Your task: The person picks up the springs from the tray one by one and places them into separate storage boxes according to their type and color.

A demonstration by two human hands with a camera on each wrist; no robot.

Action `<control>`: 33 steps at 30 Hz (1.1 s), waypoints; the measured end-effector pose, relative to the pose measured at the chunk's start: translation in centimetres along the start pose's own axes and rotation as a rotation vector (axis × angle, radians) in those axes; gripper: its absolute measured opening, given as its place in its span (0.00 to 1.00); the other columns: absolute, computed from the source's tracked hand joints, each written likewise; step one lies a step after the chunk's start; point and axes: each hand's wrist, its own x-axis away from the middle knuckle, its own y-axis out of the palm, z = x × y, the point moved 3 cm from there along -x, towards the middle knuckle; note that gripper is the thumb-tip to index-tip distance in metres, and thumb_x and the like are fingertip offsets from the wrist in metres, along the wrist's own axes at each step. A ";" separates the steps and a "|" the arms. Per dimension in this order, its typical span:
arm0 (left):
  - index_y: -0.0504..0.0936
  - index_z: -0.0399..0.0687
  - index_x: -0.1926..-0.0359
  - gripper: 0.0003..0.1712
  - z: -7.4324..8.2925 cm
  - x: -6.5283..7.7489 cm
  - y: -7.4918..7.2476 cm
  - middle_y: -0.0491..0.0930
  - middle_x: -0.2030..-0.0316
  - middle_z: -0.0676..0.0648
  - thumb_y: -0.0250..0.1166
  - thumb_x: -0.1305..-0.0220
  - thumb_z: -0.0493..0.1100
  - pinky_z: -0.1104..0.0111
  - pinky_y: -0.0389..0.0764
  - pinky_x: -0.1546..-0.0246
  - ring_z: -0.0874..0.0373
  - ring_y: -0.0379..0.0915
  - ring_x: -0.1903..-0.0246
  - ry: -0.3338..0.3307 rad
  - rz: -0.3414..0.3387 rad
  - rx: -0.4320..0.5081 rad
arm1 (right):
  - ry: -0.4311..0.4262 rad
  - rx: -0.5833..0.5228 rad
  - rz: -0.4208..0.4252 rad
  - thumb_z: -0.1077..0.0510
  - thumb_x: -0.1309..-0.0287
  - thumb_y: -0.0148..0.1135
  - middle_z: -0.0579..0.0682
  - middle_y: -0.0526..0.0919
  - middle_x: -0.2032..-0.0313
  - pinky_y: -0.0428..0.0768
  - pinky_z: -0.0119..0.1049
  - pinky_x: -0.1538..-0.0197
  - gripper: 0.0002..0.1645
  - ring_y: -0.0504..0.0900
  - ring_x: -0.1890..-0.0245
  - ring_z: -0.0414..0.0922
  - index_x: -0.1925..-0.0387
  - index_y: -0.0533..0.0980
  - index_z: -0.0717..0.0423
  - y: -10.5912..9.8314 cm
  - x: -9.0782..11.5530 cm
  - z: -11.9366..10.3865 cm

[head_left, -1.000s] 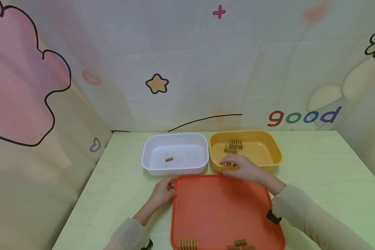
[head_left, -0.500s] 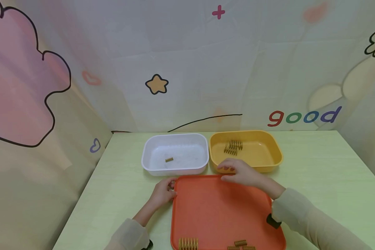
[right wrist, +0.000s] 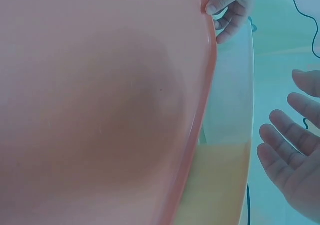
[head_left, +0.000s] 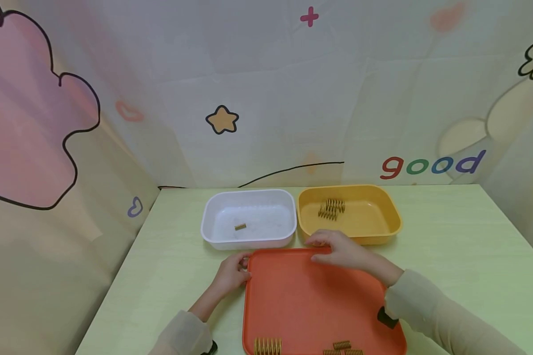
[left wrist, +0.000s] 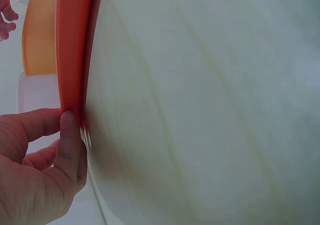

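An orange-red tray (head_left: 311, 291) lies on the table. My left hand (head_left: 229, 274) pinches its far left corner; the left wrist view shows the thumb and fingers on the rim (left wrist: 72, 50). My right hand (head_left: 344, 250) hovers over the tray's far edge, in front of the yellow bin (head_left: 373, 236). In the right wrist view its fingers (right wrist: 282, 127) are spread and hold nothing. Brass coil springs (head_left: 331, 209) lie in the yellow bin, whose near part is hidden by the right hand. A large spring (head_left: 268, 346) and several small springs (head_left: 342, 344) lie along the tray's near edge.
Left of the yellow bin stands a white bin (head_left: 248, 243) with one small spring (head_left: 240, 227) in it. Both bins sit just beyond the tray, before a printed cloth backdrop (head_left: 266, 98). Pale green table surface (head_left: 462, 246) extends to the right.
My right hand has drawn back out of the yellow bin, toward the tray. A spring near its fingers a second ago is now hidden from the head view. The left hand stays at the corner.
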 end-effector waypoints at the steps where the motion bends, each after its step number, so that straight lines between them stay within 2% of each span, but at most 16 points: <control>1: 0.73 0.33 0.51 0.27 0.0 0.0 0.0 0.70 0.71 0.44 0.60 0.59 0.24 0.73 0.72 0.83 0.62 0.64 0.81 0.001 0.000 -0.001 | -0.002 0.001 -0.003 0.55 0.52 0.63 0.46 0.78 0.61 0.74 0.44 0.54 0.18 0.75 0.60 0.45 0.57 0.76 0.55 0.0 0.0 -0.1; 5: 0.73 0.33 0.51 0.27 0.0 0.0 0.0 0.70 0.71 0.44 0.60 0.59 0.24 0.73 0.72 0.83 0.62 0.64 0.81 0.003 0.001 -0.004 | -0.013 0.009 -0.014 0.56 0.52 0.62 0.46 0.78 0.61 0.74 0.42 0.53 0.17 0.75 0.58 0.46 0.57 0.76 0.54 0.2 0.1 -0.4; 10: 0.73 0.33 0.51 0.28 -0.1 0.0 0.1 0.70 0.71 0.44 0.60 0.59 0.24 0.73 0.72 0.82 0.62 0.64 0.80 -0.007 -0.003 0.002 | -0.018 0.031 -0.018 0.56 0.52 0.62 0.45 0.78 0.60 0.73 0.38 0.53 0.17 0.74 0.59 0.43 0.57 0.76 0.53 0.3 0.2 -0.9; 17: 0.72 0.33 0.50 0.28 0.1 0.1 0.1 0.70 0.70 0.43 0.58 0.59 0.23 0.73 0.73 0.83 0.62 0.64 0.81 -0.012 -0.008 0.021 | -0.012 0.058 -0.044 0.55 0.51 0.61 0.48 0.77 0.57 0.72 0.42 0.49 0.17 0.74 0.54 0.45 0.56 0.76 0.51 0.8 0.4 -1.7; 24: 0.73 0.34 0.51 0.28 0.1 0.0 0.0 0.69 0.71 0.44 0.59 0.59 0.24 0.73 0.72 0.83 0.62 0.63 0.81 -0.008 -0.005 0.002 | -0.033 0.064 -0.069 0.55 0.50 0.61 0.47 0.76 0.56 0.73 0.39 0.51 0.17 0.73 0.54 0.44 0.56 0.76 0.52 1.2 0.5 -2.4; 33: 0.73 0.34 0.51 0.28 0.1 0.0 -0.1 0.70 0.72 0.45 0.58 0.60 0.24 0.74 0.72 0.83 0.62 0.64 0.81 0.002 0.002 0.010 | -0.045 0.049 -0.112 0.55 0.49 0.60 0.47 0.76 0.54 0.72 0.41 0.49 0.17 0.73 0.52 0.45 0.55 0.75 0.53 1.6 0.5 -3.2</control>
